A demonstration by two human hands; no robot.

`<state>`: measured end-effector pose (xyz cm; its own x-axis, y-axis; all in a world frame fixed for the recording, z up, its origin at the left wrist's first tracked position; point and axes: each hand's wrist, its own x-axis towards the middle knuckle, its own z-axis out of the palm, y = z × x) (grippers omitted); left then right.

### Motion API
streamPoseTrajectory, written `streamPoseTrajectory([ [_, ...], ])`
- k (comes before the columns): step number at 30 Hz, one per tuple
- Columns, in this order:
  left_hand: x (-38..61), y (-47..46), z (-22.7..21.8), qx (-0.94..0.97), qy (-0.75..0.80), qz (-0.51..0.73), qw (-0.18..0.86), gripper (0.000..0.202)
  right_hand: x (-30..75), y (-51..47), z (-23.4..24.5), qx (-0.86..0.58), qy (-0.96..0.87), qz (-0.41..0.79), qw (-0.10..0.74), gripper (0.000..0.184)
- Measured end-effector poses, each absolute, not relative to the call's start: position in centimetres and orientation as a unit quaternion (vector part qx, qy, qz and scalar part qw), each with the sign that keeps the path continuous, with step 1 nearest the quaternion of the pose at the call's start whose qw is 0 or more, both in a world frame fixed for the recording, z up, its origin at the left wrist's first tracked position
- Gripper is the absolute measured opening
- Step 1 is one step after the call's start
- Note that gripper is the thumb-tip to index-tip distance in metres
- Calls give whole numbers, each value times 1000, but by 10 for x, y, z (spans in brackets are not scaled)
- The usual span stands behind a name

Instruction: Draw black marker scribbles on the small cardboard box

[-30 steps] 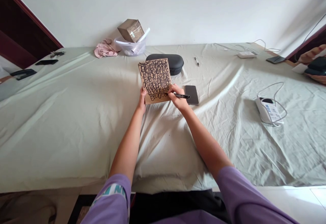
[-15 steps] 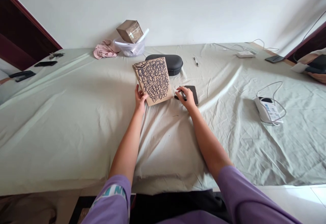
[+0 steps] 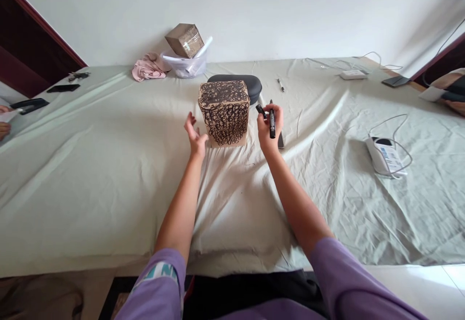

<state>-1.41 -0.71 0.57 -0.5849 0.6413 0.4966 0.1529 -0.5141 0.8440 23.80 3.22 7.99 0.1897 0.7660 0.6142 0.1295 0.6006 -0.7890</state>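
A cardboard box point(image 3: 225, 122) stands upright on the cloth in front of me, its front and top covered in black looped scribbles. My left hand point(image 3: 196, 138) is beside the box's lower left edge, fingers spread and holding nothing; the thumb tip is close to the cardboard, and I cannot tell if it touches. To the right of the box, my right hand point(image 3: 271, 126) is closed on a black marker point(image 3: 272, 125), with its black cap point(image 3: 260, 111) also between the fingers. A flat dark object point(image 3: 281, 140) lies partly hidden behind that hand.
Behind the box lies a black hard case point(image 3: 254, 87), with a pen point(image 3: 281, 85) to its right. Farther back are a plastic basin point(image 3: 189, 68) with another box point(image 3: 185, 41) and a pink cloth point(image 3: 149, 67). A power strip point(image 3: 387, 157) sits right. Another person's hand point(image 3: 4, 122) shows far left.
The box has gone from tilted in my left hand to upright, its scribbled top showing. My left hand has let go. My right hand has risen slightly with the marker. Another person's hands appeared at left.
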Motion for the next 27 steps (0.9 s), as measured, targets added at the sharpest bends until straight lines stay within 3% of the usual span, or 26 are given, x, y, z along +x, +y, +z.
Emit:
streamPoseTrajectory([
  [4,-15,-20,66,454,409,791,-21,63,238,4,124,-289,-615,244,692,20],
  [6,-6,-34,105,517,388,763,0,47,238,-13,142,-254,-641,236,684,17],
  [10,30,-66,170,693,381,600,121,61,237,-32,165,-171,-713,245,634,17],
  [12,45,-75,187,733,397,535,140,52,235,-31,170,-144,-735,249,614,10],
  [16,54,-73,191,709,429,547,114,29,230,-28,172,-207,-745,262,578,6],
  [22,34,-60,179,706,422,554,131,32,229,-30,172,-168,-732,306,585,4],
  [27,13,-59,178,697,419,563,144,25,254,-23,175,-166,-691,454,537,5],
])
